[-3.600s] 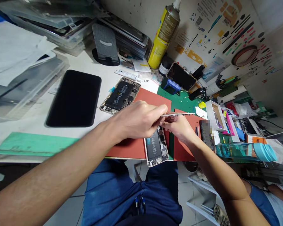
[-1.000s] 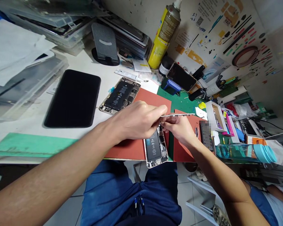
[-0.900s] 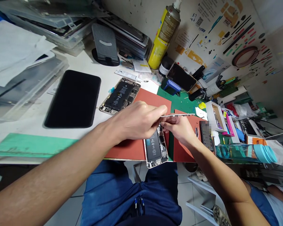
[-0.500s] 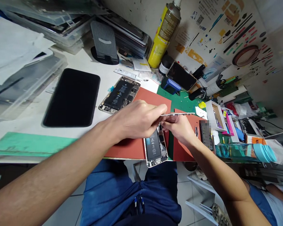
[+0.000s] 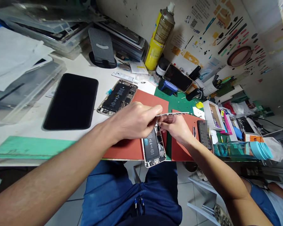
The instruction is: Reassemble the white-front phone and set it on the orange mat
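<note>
My left hand (image 5: 138,119) is closed, pinching a phone screen panel (image 5: 175,114) that I see nearly edge-on. The panel is raised above an opened phone (image 5: 153,149), whose battery and inner parts lie bare and whose lower end reaches over the table edge. My right hand (image 5: 175,127) is under the panel, fingers drawn together at the upper end of that phone. What those fingertips hold, if anything, is hidden. A second opened phone (image 5: 118,97), also with its battery showing, lies to the left of my hands.
Red-brown mats (image 5: 126,150) lie over a green mat (image 5: 169,147). A black tablet-like slab (image 5: 72,100) lies left. Behind stand a yellow spray can (image 5: 159,37) and a propped phone (image 5: 178,77). At right are a phone (image 5: 204,133), an open white box (image 5: 213,114) and a blue bottle (image 5: 242,150).
The view has shifted slightly, so most things appear a little further left. Both hands keep nearly the same pose, with the panel still raised over the opened phone.
</note>
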{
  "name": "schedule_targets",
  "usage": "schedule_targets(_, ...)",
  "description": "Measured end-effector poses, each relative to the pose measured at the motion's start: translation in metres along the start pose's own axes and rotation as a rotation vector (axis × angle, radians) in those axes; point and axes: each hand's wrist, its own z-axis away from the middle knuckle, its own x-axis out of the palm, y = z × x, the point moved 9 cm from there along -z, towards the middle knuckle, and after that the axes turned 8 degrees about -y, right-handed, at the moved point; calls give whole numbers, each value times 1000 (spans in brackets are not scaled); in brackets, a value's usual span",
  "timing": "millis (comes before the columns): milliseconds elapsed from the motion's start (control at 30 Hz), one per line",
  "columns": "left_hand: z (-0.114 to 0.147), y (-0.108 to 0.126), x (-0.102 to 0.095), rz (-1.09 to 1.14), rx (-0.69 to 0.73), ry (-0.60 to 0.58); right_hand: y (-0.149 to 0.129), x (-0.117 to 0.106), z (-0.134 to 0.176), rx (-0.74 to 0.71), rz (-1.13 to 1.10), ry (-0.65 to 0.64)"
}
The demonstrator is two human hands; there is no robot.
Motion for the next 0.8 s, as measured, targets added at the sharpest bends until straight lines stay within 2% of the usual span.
schedule_targets(367,3,-5,2,23,-6,-11,5,-4,-2,14,45,50)
schedule_targets(533,3,-3,-2,11,30,41,8,-7,-1,-4,32,121)
schedule_targets(667,4,-2,-4,72,18,22,3,-16,25,-47,-23,222)
schedule_targets(800,9,-1,2,161,-24,-103,-1,-23,77,-100,-22,384)
